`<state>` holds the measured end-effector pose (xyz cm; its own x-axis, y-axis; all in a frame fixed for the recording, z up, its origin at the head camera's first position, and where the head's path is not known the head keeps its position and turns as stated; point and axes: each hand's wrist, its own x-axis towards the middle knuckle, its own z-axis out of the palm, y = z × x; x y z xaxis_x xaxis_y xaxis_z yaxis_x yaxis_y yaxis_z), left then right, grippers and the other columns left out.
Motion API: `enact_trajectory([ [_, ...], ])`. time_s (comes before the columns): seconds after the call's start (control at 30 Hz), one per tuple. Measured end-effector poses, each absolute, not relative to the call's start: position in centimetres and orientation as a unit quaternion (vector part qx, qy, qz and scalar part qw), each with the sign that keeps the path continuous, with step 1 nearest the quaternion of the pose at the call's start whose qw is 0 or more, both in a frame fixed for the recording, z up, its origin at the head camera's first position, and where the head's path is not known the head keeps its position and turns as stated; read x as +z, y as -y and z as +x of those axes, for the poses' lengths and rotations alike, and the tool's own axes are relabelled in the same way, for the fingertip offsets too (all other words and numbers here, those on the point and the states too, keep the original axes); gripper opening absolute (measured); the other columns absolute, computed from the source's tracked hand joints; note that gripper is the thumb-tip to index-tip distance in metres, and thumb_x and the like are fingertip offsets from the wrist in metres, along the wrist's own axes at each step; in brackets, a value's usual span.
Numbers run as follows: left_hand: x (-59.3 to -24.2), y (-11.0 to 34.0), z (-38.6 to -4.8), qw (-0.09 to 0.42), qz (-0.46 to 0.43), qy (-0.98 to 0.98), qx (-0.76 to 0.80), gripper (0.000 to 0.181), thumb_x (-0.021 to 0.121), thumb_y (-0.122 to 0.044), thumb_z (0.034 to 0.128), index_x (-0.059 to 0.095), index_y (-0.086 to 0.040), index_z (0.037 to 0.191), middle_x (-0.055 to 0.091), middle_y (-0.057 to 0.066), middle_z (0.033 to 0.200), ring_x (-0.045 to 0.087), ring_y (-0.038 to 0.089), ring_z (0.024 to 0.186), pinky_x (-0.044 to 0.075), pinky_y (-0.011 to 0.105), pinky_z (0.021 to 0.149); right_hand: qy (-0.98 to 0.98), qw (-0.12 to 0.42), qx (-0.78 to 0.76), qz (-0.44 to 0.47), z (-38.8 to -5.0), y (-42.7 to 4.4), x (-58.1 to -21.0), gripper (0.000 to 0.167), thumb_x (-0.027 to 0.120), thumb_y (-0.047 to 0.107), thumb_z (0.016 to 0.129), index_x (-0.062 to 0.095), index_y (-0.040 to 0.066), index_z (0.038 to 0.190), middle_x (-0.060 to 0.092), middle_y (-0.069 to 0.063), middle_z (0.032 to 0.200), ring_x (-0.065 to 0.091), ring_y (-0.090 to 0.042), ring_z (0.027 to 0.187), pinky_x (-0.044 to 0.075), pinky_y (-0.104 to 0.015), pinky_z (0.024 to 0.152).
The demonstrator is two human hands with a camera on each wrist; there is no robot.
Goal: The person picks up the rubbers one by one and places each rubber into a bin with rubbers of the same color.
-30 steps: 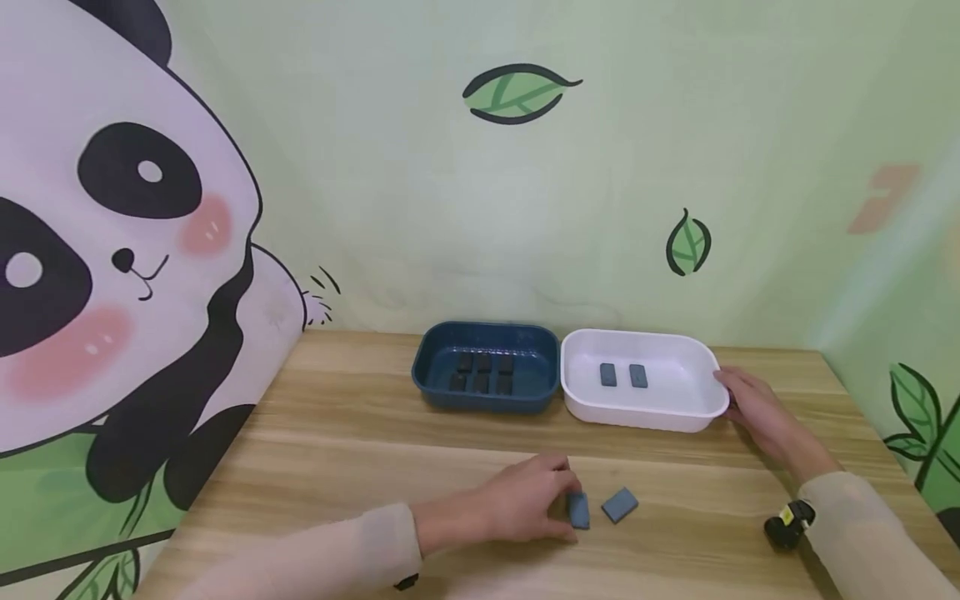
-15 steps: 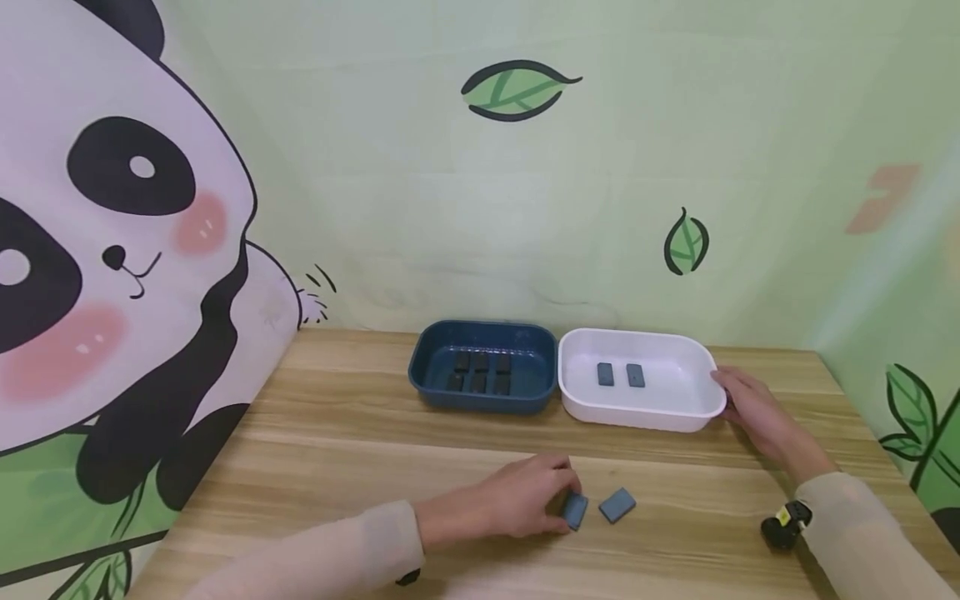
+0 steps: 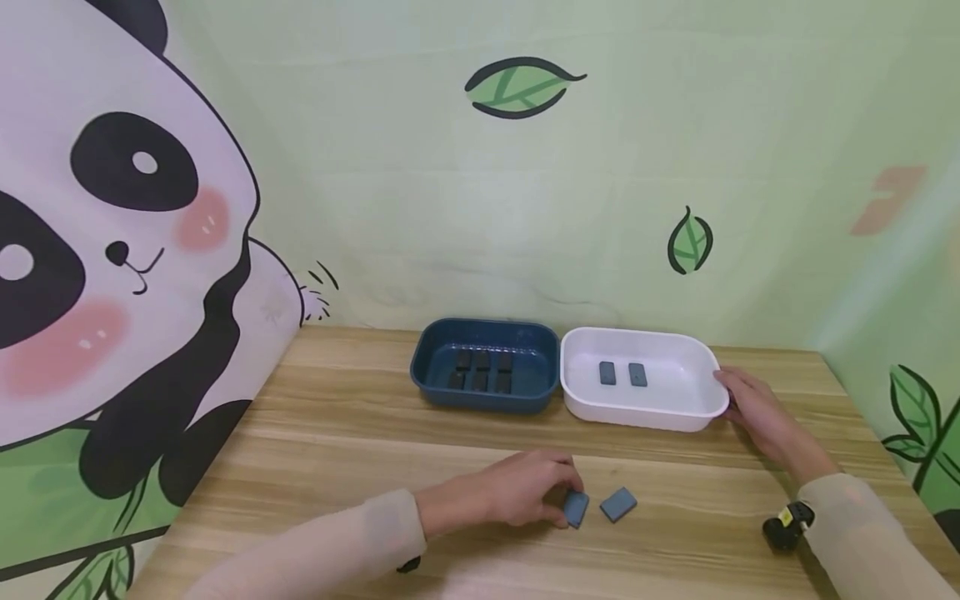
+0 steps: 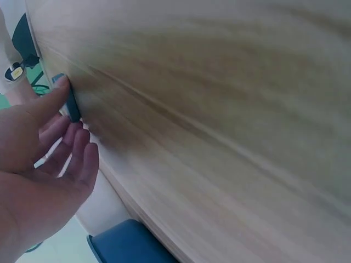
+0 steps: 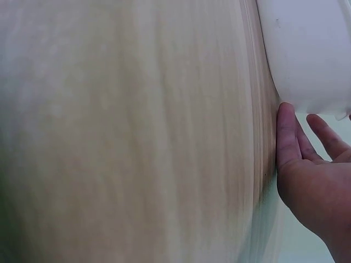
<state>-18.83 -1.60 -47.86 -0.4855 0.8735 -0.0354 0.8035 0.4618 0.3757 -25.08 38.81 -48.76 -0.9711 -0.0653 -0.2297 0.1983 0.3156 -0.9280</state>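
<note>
My left hand (image 3: 517, 492) is low over the wooden table. Its thumb and a finger pinch a small blue-grey rectangular tile (image 3: 576, 508), which also shows at the thumb tip in the left wrist view (image 4: 72, 104). Just right of it lies a second blue-grey tile (image 3: 618, 505), flat and turned at an angle. At the right end of the white tray (image 3: 645, 417) is my right hand (image 3: 757, 408). Fairly straight fingers touch the tray's end wall in the right wrist view. Inside that tray sit two more blue-grey tiles (image 3: 607, 373), side by side.
A dark blue tray (image 3: 487, 403) stands against the white tray's left side, with several dark tiles (image 3: 482, 362) in two rows. Behind both trays rises a green wall covering (image 3: 420, 208) with a panda and leaves.
The tile in my left fingers has turned and shifted slightly left, away from the loose tile. The right hand and both trays keep their places.
</note>
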Motion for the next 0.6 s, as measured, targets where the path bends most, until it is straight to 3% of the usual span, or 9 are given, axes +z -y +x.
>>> enact_trajectory([
  [0.1,-47.98,1.57,-18.99,0.109,0.5,-0.845,0.153,0.039,0.089,-0.032,0.0891,0.074,-0.016,0.121,0.064,-0.009,0.112,0.056,-0.003,0.097,0.049,0.01,0.09,-0.804,0.111,-0.583,0.042,-24.95,-38.72,-48.72,0.076,0.027,0.048,0.116,0.014,-0.008,0.165,0.022,-0.033,0.168,0.04,-0.038,0.143,0.054,-0.011,0.087],
  [0.27,-47.83,1.54,-18.86,0.103,0.501,-0.848,0.135,0.037,0.087,-0.034,0.0906,0.074,-0.017,0.121,0.061,-0.01,0.111,0.054,-0.002,0.094,0.048,0.009,0.086,-0.806,0.113,-0.58,0.041,-25.08,-38.73,-48.6,0.076,0.028,0.048,0.116,0.014,-0.008,0.165,0.024,-0.033,0.167,0.049,-0.024,0.132,0.054,-0.012,0.088],
  [0.5,-47.83,1.47,-18.89,0.09,0.508,-0.847,0.125,0.037,0.086,-0.035,0.0911,0.074,-0.017,0.121,0.061,-0.009,0.111,0.054,-0.001,0.095,0.048,0.01,0.088,-0.804,0.111,-0.584,0.036,-25.11,-39.08,-48.9,0.077,0.028,0.048,0.116,0.014,-0.01,0.164,0.022,-0.034,0.167,0.047,-0.026,0.135,0.054,-0.012,0.088],
  [0.6,-47.96,1.47,-19.39,0.101,0.516,-0.839,0.137,0.038,0.087,-0.036,0.0906,0.074,-0.017,0.121,0.062,-0.009,0.111,0.055,-0.002,0.097,0.048,0.01,0.089,-0.802,0.106,-0.587,0.031,-25.13,-39.25,-49.1,0.077,0.029,0.047,0.116,0.014,-0.012,0.163,0.022,-0.036,0.166,0.051,-0.015,0.128,0.054,-0.012,0.09],
])
